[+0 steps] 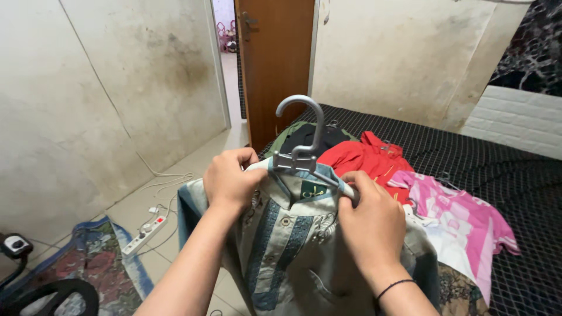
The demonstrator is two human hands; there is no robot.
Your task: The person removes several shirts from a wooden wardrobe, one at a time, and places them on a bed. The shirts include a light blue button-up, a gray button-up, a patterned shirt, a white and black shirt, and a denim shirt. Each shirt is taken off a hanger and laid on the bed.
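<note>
A black-covered bed [468,152] with a fine grid pattern fills the right half of the room, and everything else is placed against it. At its near left corner, a person holds up a pale beige shirt [293,246] with blue patterned panels down the front, so that it hangs in front of the bed's edge and over the tiled floor [175,175]. On the bed, just behind the shirt, lie a red garment [369,158], a dark green and black garment [304,136] further back toward the door, and a pink and white checked top [456,216] to the right. A brown wooden door [275,64] stands open beyond the bed's far left corner. On the floor left of the bed, a patterned rug [99,263] lies near a white power strip [144,234] with trailing cables. A grey plastic hanger [304,140] rises from the shirt's collar, its hook upright above the bed's near corner. The left hand [231,181] is closed over the shirt's left shoulder, fingers curled around fabric and the hanger arm beneath. The right hand [372,225], a thin black band at its wrist, grips the right shoulder of the shirt, fingers pinching cloth over the other hanger arm, just in front of the red garment.
</note>
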